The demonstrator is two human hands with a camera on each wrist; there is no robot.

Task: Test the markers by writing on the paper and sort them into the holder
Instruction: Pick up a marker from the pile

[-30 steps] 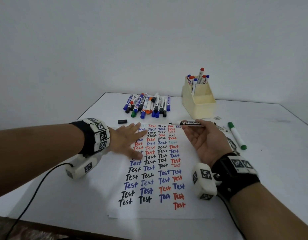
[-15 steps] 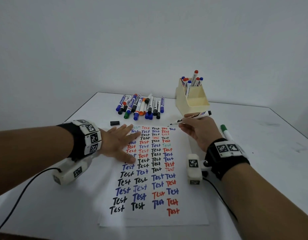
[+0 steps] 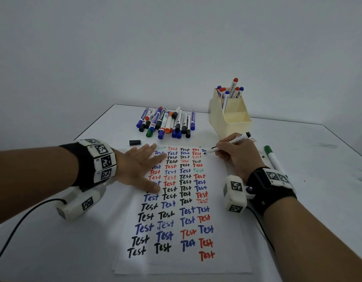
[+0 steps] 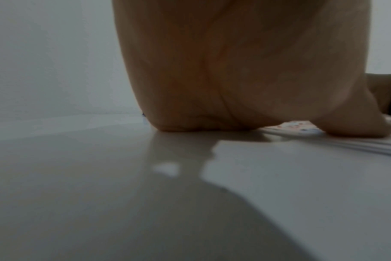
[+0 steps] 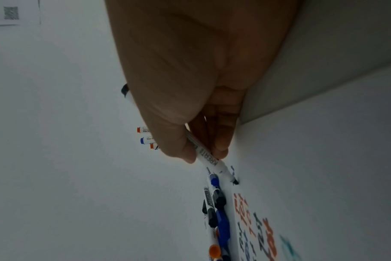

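White paper [image 3: 176, 265]: it lay flat on the bench [image 3: 54, 251], nearly filled with "Test" in black, blue and red; the only bare room I could see for a fresh word was up at the far right corner.
Left hand [image 3: 139, 165]: my fingers [image 3: 153, 148] were straight and spread, flat on the sheet's upper left, holding nothing. If that press had slackened, I judged the sheet could slide under the stroke and spoil the test.
Loose cap [image 3: 135, 142]: a small black cap sat on the bench just beyond my left hand, well apart from the marker; left off long, I reckoned the tip might dry.
Untested pile [image 3: 167, 123]: capped markers lay side by side past the paper's top edge, clear of my stroke.
Marker [image 3: 229, 143]: white barrel, black tip, tip at the paper's top right corner beside the last blue word. So near the edge, the stroke could run off onto the bench.
Right hand [image 3: 237, 157]: my fingers [image 5: 221, 150] and thumb were clamped on the barrel in a writing grip.
Holder [image 3: 231, 119]: cream, standing just behind my right hand, red- and blue-capped markers upright in its back compartment, front one looking bare. A careless lift could knock it.
Green marker [image 3: 272, 157]: capped, lying alone right of my wrist.
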